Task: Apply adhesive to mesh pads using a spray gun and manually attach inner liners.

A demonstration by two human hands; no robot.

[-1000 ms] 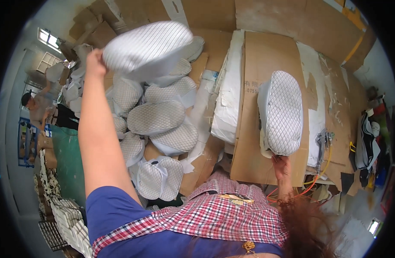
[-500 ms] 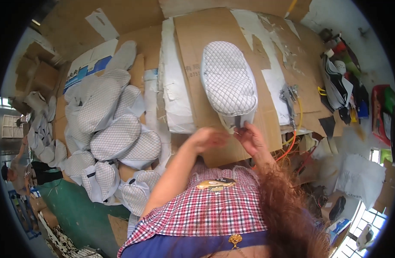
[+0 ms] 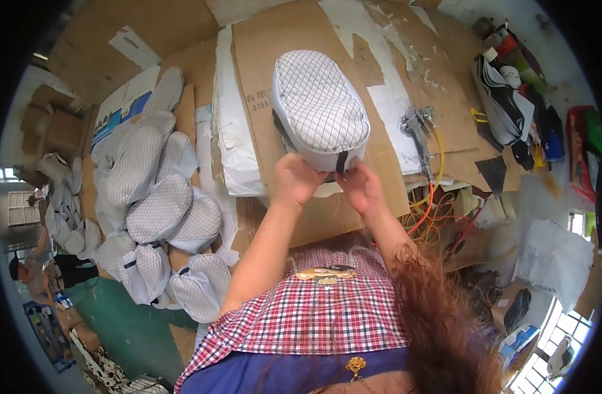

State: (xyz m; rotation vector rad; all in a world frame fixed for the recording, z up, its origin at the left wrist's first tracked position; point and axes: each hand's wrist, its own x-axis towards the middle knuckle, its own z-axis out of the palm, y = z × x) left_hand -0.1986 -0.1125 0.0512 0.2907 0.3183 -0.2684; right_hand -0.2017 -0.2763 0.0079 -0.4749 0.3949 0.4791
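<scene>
In front of me on the cardboard-covered table lies a long, rounded, quilted grey-white cover (image 3: 322,98), drawn over something bulky that it hides. Its smooth side band has a short black strap (image 3: 342,161) at the near end. My left hand (image 3: 295,180) is closed at the near left edge of this cover, with the fingertips tucked underneath. My right hand (image 3: 360,188) pinches the near right edge beside the black strap. A dark surface shows under the cover's left side.
Several similar quilted covers (image 3: 140,157) lie heaped on the left. An air gun (image 3: 415,134) with orange and yellow hoses lies on the right of the table. Beyond it stand a black and white bag (image 3: 504,105) and a red crate (image 3: 580,154). Another person (image 3: 35,272) is at far left.
My left hand has come from beside the cover onto its near edge. The near end's band and strap now show more fully. The view has shifted, so everything sits further left.
</scene>
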